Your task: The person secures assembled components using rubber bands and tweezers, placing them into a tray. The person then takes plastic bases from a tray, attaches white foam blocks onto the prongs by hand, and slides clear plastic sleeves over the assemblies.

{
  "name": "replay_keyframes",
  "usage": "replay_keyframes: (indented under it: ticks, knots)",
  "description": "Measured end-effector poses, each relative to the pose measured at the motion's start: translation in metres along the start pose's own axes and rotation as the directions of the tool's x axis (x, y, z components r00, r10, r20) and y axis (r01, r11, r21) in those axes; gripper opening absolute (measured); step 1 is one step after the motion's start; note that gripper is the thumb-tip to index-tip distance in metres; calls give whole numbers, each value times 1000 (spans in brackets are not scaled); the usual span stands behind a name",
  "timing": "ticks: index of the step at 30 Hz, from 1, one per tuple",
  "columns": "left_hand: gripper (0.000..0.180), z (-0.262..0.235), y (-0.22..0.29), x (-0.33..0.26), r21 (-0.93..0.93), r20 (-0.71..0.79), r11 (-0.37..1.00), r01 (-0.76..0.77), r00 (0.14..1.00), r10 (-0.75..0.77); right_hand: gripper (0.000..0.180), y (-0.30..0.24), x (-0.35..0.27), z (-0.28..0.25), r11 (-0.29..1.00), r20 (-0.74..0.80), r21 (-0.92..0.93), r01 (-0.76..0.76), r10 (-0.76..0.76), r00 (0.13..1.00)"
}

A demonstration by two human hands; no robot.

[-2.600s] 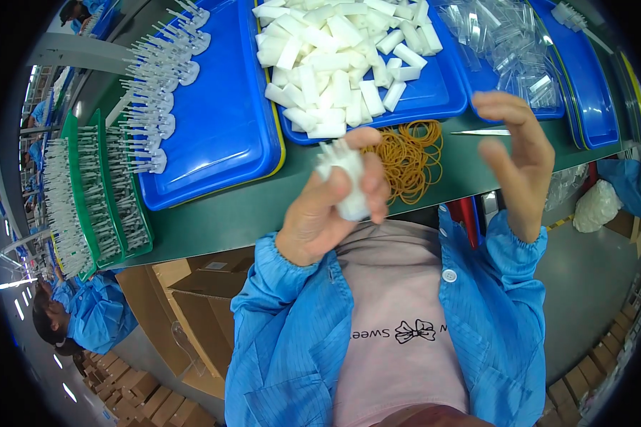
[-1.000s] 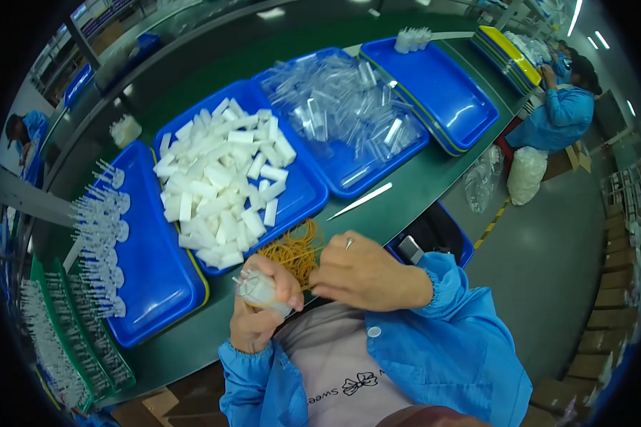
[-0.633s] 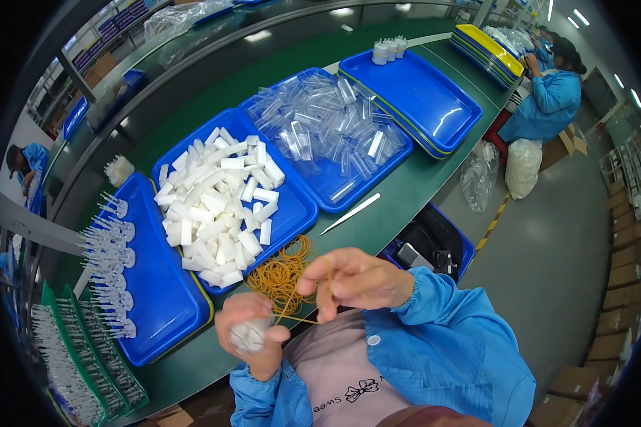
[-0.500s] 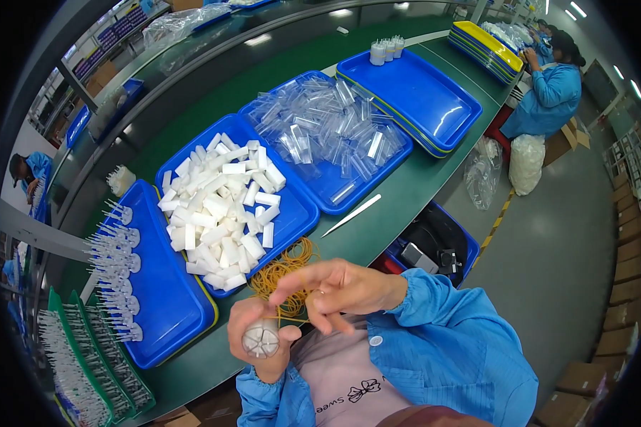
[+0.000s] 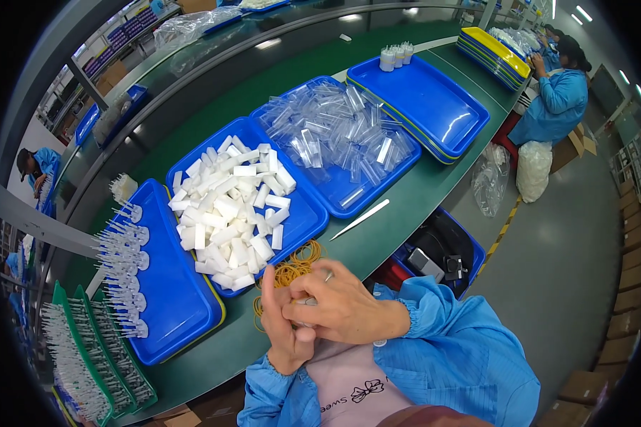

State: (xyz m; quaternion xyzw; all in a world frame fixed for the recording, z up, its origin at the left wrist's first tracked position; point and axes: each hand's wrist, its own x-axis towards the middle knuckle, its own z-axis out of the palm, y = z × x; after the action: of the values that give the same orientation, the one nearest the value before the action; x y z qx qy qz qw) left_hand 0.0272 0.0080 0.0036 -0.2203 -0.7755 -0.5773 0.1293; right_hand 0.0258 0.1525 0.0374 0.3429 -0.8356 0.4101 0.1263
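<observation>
My left hand [image 5: 285, 333] is at the table's near edge, closed around a round, clear-and-white bundle [image 5: 306, 302], which the fingers mostly hide. Over its top, my right hand [image 5: 352, 304] curls with bent fingers pressed to the bundle. Just beyond both hands lies a loose heap of tan rubber bands [image 5: 299, 265], partly covered by them. A blue tray [image 5: 312, 222] heaped with white foam blocks [image 5: 228, 206] stands behind the bands. White pointed tweezers [image 5: 361, 218] rest on the green table to the right of that tray.
Another blue tray [image 5: 356, 208] carries clear plastic sleeves [image 5: 335, 124]. Further right, stacked trays [image 5: 434, 103] hold several white bundles [image 5: 397, 55]. At left are a blue tray [image 5: 174, 306] with white thin-stemmed pieces [image 5: 124, 274] and green racks [image 5: 96, 356]. A co-worker [image 5: 559, 96] sits far right.
My right hand has come down onto the bundle from its right. The rubber band stretched between my hands no longer shows. My left hand has turned, hiding the bundle's segmented end.
</observation>
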Motion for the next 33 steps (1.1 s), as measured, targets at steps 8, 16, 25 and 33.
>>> replay_keyframes:
  ticks: [8, 16, 25, 33]
  knots:
    - [97, -17, -3, 11, -613, 309, 605, 508, 859, -408, 72, 21, 4, -26, 889, 116, 443, -116, 72, 991]
    - [84, -6, -7, 6, -604, 263, 706, 369, 929, -260, 47, 22, 7, -22, 945, -55, 300, -127, 151, 987]
    - [89, -14, -5, 18, -802, 360, 311, 510, 828, -430, 62, 34, 5, -14, 974, -55, 197, -108, 121, 991]
    - [101, -14, -16, 10, -738, 180, 573, 355, 923, -341, 81, 49, 1, -10, 700, 88, 651, -294, 315, 945]
